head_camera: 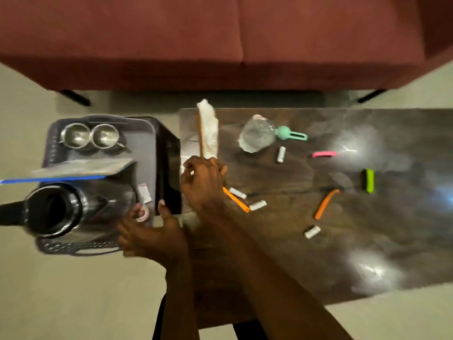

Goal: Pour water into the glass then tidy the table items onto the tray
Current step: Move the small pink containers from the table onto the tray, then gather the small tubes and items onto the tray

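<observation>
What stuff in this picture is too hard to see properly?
Head view only:
- Whether the glass holds water: blurred, and glare washes it out.
- What the right hand grips besides the white packet: its own fingers hide that.
- The small item at the left hand fingertips by the tray: too small and blurred.
- Inside the steel jug: the opening is dark.
- The table right end: cut off by the frame edge.
</observation>
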A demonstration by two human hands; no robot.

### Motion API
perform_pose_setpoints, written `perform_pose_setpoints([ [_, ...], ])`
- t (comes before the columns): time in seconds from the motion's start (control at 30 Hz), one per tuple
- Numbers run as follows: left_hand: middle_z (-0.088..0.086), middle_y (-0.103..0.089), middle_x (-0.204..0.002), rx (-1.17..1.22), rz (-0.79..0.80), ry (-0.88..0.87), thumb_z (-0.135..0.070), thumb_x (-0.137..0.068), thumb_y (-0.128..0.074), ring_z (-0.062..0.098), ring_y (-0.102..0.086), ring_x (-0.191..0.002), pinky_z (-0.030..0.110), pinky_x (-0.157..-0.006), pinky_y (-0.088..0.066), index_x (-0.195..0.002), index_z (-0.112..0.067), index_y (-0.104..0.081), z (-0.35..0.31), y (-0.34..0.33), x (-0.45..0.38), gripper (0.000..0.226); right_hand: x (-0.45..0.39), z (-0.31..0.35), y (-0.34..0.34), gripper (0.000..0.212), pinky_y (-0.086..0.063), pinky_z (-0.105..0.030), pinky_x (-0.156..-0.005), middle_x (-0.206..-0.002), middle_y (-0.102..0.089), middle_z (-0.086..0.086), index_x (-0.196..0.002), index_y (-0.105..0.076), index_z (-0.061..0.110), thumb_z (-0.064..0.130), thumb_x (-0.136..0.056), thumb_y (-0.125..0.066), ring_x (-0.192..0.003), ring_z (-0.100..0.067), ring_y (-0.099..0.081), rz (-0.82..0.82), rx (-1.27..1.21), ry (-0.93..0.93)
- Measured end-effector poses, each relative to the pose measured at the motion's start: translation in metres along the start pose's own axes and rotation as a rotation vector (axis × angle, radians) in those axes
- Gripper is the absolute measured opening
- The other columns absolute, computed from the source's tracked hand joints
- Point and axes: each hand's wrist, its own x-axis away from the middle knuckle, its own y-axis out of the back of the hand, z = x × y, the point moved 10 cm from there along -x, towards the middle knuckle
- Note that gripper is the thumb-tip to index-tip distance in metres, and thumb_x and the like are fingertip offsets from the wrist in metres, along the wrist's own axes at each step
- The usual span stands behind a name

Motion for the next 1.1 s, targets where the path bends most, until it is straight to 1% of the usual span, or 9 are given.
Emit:
perform_pose_setpoints([
  [0.07,0.009,-0.055,-0.092,0.278,0.17,-0.025,-0.023,-0.08,-0.072,0.013,-0.056,-0.081,0.028,-0.077,-0.046,-0.108,-0.005,-0.059,-0.027,-0.024,0.025,0.036,0.014,-0.042,0.027,0.017,-0.024,-0.035,-0.085,-0.094,-0.071,0.002,-0.095,-0.067,0.02,0.017,-0.079,-0.061,-0.098,-0.025,-0.057,-0.064,-0.106,-0.12],
  [0.13,0.005,-0.05,-0.082,0.403,0.317,-0.007,-0.015,-0.081,-0.071,0.0,-0.049,-0.065,0.015,-0.066,-0.041,-0.108,-0.001,-0.058,-0.05,-0.048,0.055,0.033,0.028,-0.081,0.047,0.019,-0.024,-0.034,-0.087,-0.097,-0.071,0.002,-0.099,-0.067,0.021,0.017,-0.082,-0.06,-0.101,-0.023,-0.056,-0.081,-0.156,-0.22],
  [0.2,0.004,-0.051,-0.078,0.412,0.463,-0.01,-0.01,-0.081,-0.071,0.003,-0.049,-0.063,0.02,-0.066,-0.043,-0.105,-0.003,-0.06,-0.073,-0.073,0.091,0.028,0.044,-0.121,0.069,0.02,-0.025,-0.035,-0.09,-0.101,-0.071,0.002,-0.102,-0.067,0.021,0.017,-0.083,-0.06,-0.105,-0.022,-0.056,-0.104,-0.184,-0.31],
  [0.3,0.005,-0.057,-0.079,0.343,0.657,-0.129,-0.007,-0.082,-0.071,0.017,-0.054,-0.066,0.03,-0.066,-0.046,-0.099,-0.008,-0.063,-0.1,-0.096,0.149,0.02,0.067,-0.174,0.1,0.022,-0.026,-0.034,-0.092,-0.107,-0.068,0.002,-0.106,-0.065,0.02,0.019,-0.084,-0.062,-0.11,-0.022,-0.056,-0.158,-0.222,-0.398],
  [0.53,-0.004,-0.059,-0.074,0.238,0.955,-0.258,-0.008,-0.082,-0.071,0.014,-0.058,-0.066,0.027,-0.066,-0.047,-0.097,-0.009,-0.063,-0.114,-0.128,0.264,0.016,0.123,-0.282,0.158,0.021,-0.036,-0.036,-0.093,-0.107,-0.07,-0.006,-0.103,-0.067,0.016,0.019,-0.083,-0.064,-0.106,-0.03,-0.06,-0.314,-0.265,-0.628],
  [0.6,-0.005,-0.058,-0.074,0.201,0.982,-0.25,-0.007,-0.081,-0.072,0.007,-0.056,-0.066,0.026,-0.066,-0.046,-0.096,-0.009,-0.063,-0.107,-0.134,0.28,0.018,0.137,-0.307,0.166,0.023,-0.043,-0.042,-0.096,-0.107,-0.07,-0.008,-0.104,-0.067,0.016,0.016,-0.082,-0.062,-0.106,-0.033,-0.062,-0.307,-0.281,-0.691],
  [0.73,0.0,-0.063,-0.079,0.122,0.946,-0.19,-0.005,-0.08,-0.072,0.016,-0.06,-0.073,0.026,-0.071,-0.049,-0.093,-0.011,-0.064,-0.08,-0.135,0.288,0.016,0.165,-0.349,0.176,0.025,-0.045,-0.047,-0.096,-0.107,-0.069,-0.011,-0.103,-0.067,0.011,0.008,-0.078,-0.063,-0.105,-0.035,-0.063,-0.306,-0.33,-0.78],
  [0.9,-0.002,-0.063,-0.075,0.013,0.873,-0.164,0.0,-0.077,-0.07,0.007,-0.058,-0.064,0.007,-0.062,-0.04,-0.083,-0.015,-0.061,-0.041,-0.119,0.282,0.018,0.187,-0.371,0.172,0.026,-0.047,-0.046,-0.094,-0.107,-0.069,-0.013,-0.106,-0.066,0.006,0.007,-0.08,-0.061,-0.104,-0.034,-0.064,-0.258,-0.33,-0.8],
  [1.1,0.008,-0.069,-0.08,-0.069,0.874,-0.146,-0.002,-0.078,-0.07,0.023,-0.065,-0.074,0.028,-0.07,-0.052,-0.087,-0.011,-0.064,-0.008,-0.109,0.284,0.014,0.199,-0.37,0.149,0.025,-0.05,-0.044,-0.094,-0.105,-0.069,-0.013,-0.106,-0.065,0.004,0.007,-0.082,-0.062,-0.105,-0.031,-0.064,-0.212,-0.398,-0.826],
])
